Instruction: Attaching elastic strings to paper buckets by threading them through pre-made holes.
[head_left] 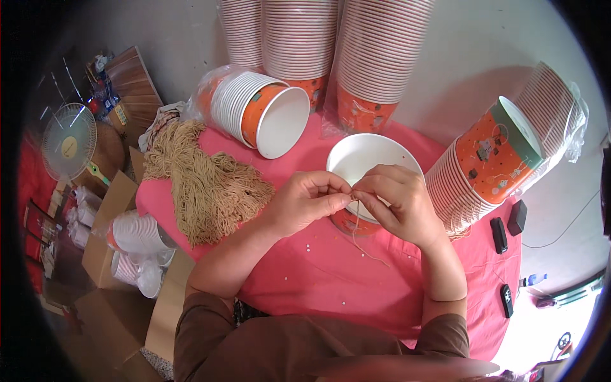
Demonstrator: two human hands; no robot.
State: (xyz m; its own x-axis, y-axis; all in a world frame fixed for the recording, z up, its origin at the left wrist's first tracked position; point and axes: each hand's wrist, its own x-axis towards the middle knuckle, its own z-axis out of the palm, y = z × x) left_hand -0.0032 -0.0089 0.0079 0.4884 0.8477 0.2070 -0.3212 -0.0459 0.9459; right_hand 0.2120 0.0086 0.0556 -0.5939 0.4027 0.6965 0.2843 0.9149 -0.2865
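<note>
**String worked at the rim of a paper bucket**

A thin tan string (360, 230) is pinched between the fingertips of both hands at the near rim of an upright white paper bucket (369, 156) with an orange outside. The left hand (305, 200) has its grip clenched on the string, thumb against forefinger; the right hand (394, 200) grasps the same string just beside it, the fingertips touching. The loose end is seen trailing down onto the pink-covered desk (305, 267). To the left a heap of tan strings (203, 184) is laid on the desk. Behind it a sleeve of nested buckets (254, 111) lies on its side; another tilted stack (496, 165) is placed to the right. Two black remotes (507, 226) rest near the desk's right edge.
</note>
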